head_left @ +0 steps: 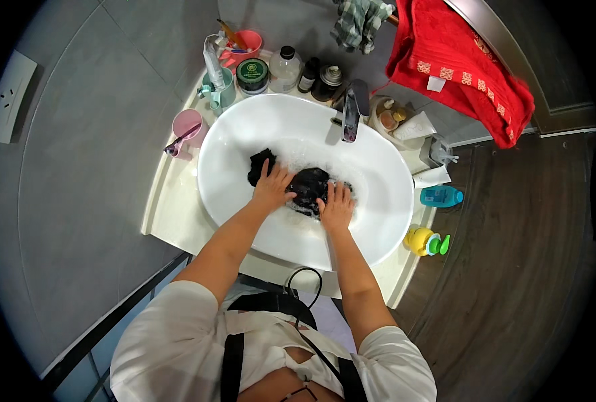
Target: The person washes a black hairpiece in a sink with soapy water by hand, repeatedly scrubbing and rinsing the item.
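Note:
Two wet black pieces of cloth lie in foamy water in a white oval washbasin (385,221). The smaller black cloth (258,167) is at the left, and the larger dark cloth (309,186) is bunched in the middle. My left hand (271,191) reaches between them with fingers spread, its fingertips at the edge of the smaller piece and its thumb by the larger one. Over the right edge of the bunched cloth, my right hand (337,209) has its fingers stretched out. Neither hand is closed round the fabric. Foam hides part of the cloth.
A black faucet (351,114) rises behind the basin. Cups, a green-lidded jar (252,75) and bottles line the back of the counter. At right stand a blue bottle (441,196) and a yellow pump bottle (424,241). A red towel (455,60) hangs at upper right.

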`<action>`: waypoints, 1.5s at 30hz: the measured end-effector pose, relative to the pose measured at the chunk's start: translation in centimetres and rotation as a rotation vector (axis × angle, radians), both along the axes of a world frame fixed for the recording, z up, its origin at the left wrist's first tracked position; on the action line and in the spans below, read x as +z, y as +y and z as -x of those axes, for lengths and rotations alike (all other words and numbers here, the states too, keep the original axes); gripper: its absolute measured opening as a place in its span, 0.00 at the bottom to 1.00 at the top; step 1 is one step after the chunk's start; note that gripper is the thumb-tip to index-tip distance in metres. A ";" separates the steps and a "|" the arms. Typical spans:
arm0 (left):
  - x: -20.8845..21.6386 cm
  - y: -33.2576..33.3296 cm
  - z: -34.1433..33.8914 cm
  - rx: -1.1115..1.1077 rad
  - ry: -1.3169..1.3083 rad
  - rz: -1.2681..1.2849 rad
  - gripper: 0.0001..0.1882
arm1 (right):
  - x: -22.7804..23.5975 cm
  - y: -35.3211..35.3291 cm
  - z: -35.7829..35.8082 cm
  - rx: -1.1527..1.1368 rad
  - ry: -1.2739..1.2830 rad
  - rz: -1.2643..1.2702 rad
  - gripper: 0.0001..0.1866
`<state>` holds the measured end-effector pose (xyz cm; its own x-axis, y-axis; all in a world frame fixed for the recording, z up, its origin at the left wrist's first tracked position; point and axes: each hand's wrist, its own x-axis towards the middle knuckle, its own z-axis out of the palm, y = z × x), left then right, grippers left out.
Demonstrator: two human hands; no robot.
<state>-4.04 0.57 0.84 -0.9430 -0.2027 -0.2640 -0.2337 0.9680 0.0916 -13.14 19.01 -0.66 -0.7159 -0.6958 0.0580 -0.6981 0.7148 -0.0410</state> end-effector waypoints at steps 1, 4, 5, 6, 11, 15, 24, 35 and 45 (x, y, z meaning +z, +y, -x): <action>0.1 -0.3 0.2 -0.015 -0.057 -0.014 0.32 | 0.0 0.2 0.0 -0.001 0.009 -0.007 0.29; -0.1 -1.5 0.9 -0.055 -0.117 -0.046 0.34 | 0.0 1.0 1.9 0.070 -0.186 -0.016 0.32; -0.6 -2.2 0.6 -0.058 -0.072 -0.048 0.35 | 1.1 1.1 2.1 0.058 -0.165 -0.001 0.33; -1.0 -2.9 0.2 -0.061 -0.028 -0.049 0.36 | 2.6 1.5 2.4 0.048 -0.145 0.014 0.34; 1.5 -3.9 -1.0 0.085 -0.055 -0.029 0.43 | 3.7 2.3 0.3 -0.118 -0.401 0.105 0.42; 0.2 -1.0 -1.7 0.304 0.083 -0.296 0.31 | 0.3 -0.5 -2.6 -0.133 -0.609 0.004 0.33; 0.7 0.1 -1.2 1.174 0.176 -2.390 0.17 | 8.4 -5.6 -3.9 0.001 -0.708 0.946 0.20; 7.6 1.3 1.2 0.971 0.566 -2.275 0.11 | 14.8 -6.6 -8.4 -0.095 -0.733 1.012 0.20; 9.5 3.1 1.8 1.287 0.536 -2.237 0.10 | 12.6 -7.2 -4.4 -0.338 -0.390 1.124 0.21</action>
<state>-5.86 3.69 10.35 -0.6974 -0.3072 -0.6475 0.0537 -0.9233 0.3803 -8.77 11.83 11.93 -0.9533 -0.1745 0.2466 -0.2891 0.2901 -0.9123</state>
